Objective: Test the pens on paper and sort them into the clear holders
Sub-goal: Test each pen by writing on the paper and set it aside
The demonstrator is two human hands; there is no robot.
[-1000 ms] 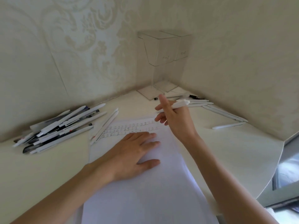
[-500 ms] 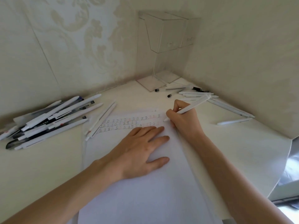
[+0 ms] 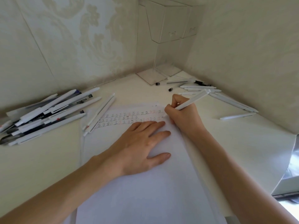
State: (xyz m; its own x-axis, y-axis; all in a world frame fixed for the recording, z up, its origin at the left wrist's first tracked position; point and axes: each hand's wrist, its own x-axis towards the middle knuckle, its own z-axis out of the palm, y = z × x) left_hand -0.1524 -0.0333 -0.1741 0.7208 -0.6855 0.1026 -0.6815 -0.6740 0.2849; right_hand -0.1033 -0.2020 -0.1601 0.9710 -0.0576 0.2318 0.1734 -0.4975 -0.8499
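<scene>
1. A white pen (image 3: 192, 101) is gripped by the right hand (image 3: 182, 117), with its tip down at the paper (image 3: 145, 199).
2. The paper is held down by the left hand (image 3: 139, 147), with the fingers laid out straight.
3. The clear holders (image 3: 168, 25) are set in the worktop (image 3: 242, 151) corner.

Beyond your right hand (image 3: 182, 117), loose pens (image 3: 200, 88) obstruct the clear holders (image 3: 168, 29); bare desk (image 3: 226, 143) lies right.
</scene>
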